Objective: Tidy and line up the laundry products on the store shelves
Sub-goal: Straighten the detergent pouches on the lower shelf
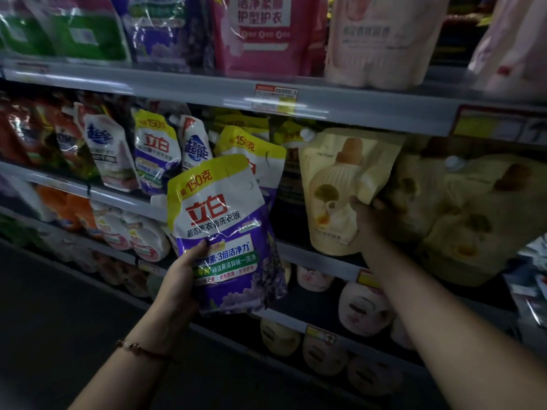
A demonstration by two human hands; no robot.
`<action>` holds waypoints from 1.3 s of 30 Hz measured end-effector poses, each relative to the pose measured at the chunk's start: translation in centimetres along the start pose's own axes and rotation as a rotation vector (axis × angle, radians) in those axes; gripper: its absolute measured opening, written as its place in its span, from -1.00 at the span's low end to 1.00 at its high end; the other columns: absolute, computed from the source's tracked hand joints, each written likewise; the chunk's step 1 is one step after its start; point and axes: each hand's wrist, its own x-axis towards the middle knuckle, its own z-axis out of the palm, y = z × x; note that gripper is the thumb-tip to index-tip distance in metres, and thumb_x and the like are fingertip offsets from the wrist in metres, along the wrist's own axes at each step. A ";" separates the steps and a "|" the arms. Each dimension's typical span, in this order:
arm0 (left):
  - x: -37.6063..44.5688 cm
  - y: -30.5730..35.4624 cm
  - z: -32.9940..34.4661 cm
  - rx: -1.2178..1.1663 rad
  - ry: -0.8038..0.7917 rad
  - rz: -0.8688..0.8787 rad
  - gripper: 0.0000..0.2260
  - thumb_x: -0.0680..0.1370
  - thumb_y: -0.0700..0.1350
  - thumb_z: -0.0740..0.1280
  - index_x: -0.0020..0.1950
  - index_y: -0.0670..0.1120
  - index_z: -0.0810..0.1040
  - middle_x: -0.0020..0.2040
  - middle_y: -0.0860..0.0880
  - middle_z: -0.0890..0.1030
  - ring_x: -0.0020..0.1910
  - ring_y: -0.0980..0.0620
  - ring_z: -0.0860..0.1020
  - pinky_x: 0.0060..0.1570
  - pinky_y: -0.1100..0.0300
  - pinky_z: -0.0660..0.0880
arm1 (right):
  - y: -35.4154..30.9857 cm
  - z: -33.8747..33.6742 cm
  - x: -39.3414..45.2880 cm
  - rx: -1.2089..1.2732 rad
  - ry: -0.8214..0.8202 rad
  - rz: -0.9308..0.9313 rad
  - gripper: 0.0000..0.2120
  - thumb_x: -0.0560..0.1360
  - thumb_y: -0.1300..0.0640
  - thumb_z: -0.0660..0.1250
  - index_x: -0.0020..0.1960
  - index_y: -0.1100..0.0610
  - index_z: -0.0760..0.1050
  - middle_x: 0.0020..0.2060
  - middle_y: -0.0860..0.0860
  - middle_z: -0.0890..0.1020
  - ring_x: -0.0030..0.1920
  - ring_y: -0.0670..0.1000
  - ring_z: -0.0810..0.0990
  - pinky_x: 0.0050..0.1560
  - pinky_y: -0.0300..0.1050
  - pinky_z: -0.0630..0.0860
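Left hand at centre frame, gripping a purple detergent pouch by its lower left edge, held tilted in front of the middle shelf. Right hand right of centre, fingers closed on a cream pouch standing on that shelf.

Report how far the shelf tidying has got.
Done: the top-shelf bags stand in a row. In hand: the left hand holds a purple pouch off the shelf; the right hand grips a cream pouch. Left: the middle-shelf pouches lean unevenly.
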 end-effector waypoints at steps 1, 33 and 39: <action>0.1 0.0 0.3 0.006 -0.007 -0.001 -0.84 0.61 -0.06 0.28 0.05 -0.13 0.57 -0.21 -0.13 0.72 -0.30 -0.08 0.70 -0.26 0.04 0.65 | -0.1 -0.9 0.3 0.013 0.031 0.002 -0.60 0.54 0.07 0.38 0.35 0.15 0.49 0.14 0.06 0.54 0.18 0.10 0.49 0.06 -0.11 0.35; 2.8 -2.3 5.7 0.206 -0.178 0.052 -0.69 0.56 -0.04 0.38 0.24 -0.16 0.56 0.02 -0.21 0.71 0.00 -0.22 0.69 0.01 -0.11 0.61 | -0.4 -0.1 -12.2 -0.050 -0.462 -0.174 -0.78 0.53 0.03 0.39 0.15 -0.03 0.45 0.03 -0.07 0.65 -0.01 -0.09 0.66 0.00 -0.15 0.60; 3.7 -1.1 8.7 0.419 -0.165 0.267 -0.91 0.59 -0.06 0.34 0.01 -0.03 0.62 -0.20 0.07 0.73 -0.16 0.04 0.71 -0.30 0.20 0.57 | -1.3 1.0 -8.8 -0.132 -0.411 -0.189 -0.80 0.59 0.00 0.28 0.19 0.01 0.43 0.10 0.05 0.63 0.07 0.07 0.64 0.17 0.19 0.56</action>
